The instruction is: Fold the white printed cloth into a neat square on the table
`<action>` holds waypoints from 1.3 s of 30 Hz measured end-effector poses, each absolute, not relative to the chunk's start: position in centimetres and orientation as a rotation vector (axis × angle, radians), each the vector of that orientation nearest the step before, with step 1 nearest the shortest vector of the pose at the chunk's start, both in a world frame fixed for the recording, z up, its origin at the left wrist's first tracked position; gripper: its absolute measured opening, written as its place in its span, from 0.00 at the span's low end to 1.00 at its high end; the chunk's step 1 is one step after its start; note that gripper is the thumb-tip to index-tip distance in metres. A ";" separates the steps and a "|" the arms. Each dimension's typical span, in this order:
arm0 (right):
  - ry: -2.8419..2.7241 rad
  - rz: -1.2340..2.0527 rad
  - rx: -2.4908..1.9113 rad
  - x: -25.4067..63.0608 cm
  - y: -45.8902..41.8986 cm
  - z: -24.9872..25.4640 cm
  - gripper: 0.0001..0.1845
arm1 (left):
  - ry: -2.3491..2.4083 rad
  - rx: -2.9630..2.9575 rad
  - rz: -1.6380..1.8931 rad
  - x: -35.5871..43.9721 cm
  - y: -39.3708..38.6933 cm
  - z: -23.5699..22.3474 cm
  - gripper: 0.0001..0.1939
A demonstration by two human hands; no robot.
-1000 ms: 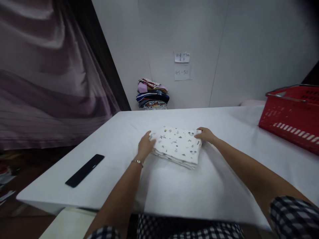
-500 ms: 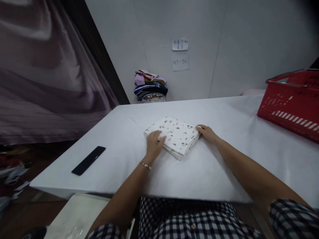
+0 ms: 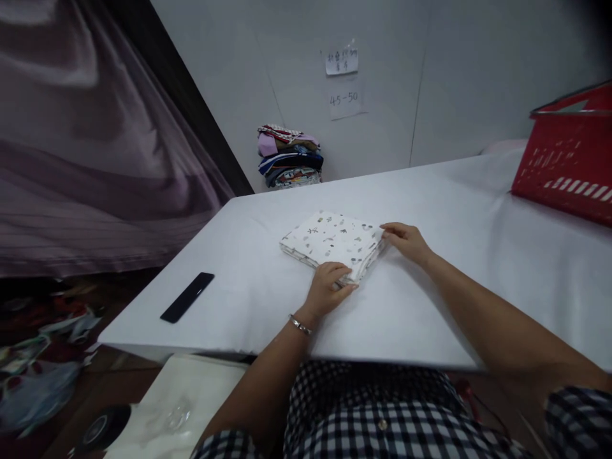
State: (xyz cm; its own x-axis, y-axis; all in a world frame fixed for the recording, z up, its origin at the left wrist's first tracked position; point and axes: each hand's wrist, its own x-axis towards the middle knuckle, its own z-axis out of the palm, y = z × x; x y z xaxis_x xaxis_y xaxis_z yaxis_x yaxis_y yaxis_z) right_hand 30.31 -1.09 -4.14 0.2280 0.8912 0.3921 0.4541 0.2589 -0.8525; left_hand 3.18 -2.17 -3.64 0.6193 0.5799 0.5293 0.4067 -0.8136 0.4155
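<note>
A folded white cloth [image 3: 332, 240] with small dark prints lies on the white table [image 3: 430, 299]. My left hand [image 3: 326, 290] rests on the cloth's near corner, fingers curled over its edge. My right hand [image 3: 406, 240] touches the cloth's right edge with fingers together and laid flat. A thin bracelet circles my left wrist.
A black phone [image 3: 187, 297] lies near the table's left edge. A red plastic basket [image 3: 568, 159] stands at the far right. A pile of folded clothes [image 3: 288, 156] sits against the back wall under two paper notes [image 3: 342, 80]. Clutter covers the floor at left.
My left hand slid from the cloth's far left corner along its edge to the near corner. My right hand stayed at the right edge. The view shifted left and down.
</note>
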 end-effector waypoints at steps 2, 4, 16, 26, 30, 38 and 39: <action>-1.584 0.636 -1.288 29.1 -1.8 -3.1 0.16 | 0.825 2.573 1.010 3.1 -2.3 -3.6 0.13; -1.769 0.720 -1.251 27.9 -2.5 -2.1 0.13 | 0.847 2.558 1.037 3.0 -2.2 -3.7 0.12; -2.427 0.415 -1.155 23.8 -4.6 -0.7 0.13 | 1.013 2.570 1.102 2.1 -2.6 -3.1 0.02; -2.354 0.722 -1.080 24.5 -3.7 -1.5 0.13 | 0.871 2.822 0.811 1.7 -3.5 -3.3 0.06; -2.343 0.701 -1.080 24.4 -3.7 -1.3 0.11 | 0.862 2.918 0.801 1.9 -3.5 -3.6 0.06; -2.400 0.547 -1.153 23.0 -4.7 -0.5 0.10 | 0.837 3.005 0.803 2.0 -3.6 -3.7 0.08; -2.433 0.519 -1.159 22.9 -4.9 -0.4 0.10 | 0.838 3.006 0.803 2.0 -3.5 -3.7 0.08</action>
State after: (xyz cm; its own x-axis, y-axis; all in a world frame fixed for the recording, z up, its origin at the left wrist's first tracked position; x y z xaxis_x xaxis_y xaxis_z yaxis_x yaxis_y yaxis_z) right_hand 22.91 -4.87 -0.44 -0.5793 0.7927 0.1899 0.6464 0.5886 -0.4855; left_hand 2.00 -3.55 -3.72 0.7409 0.4644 0.4851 0.5046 -0.8616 0.0542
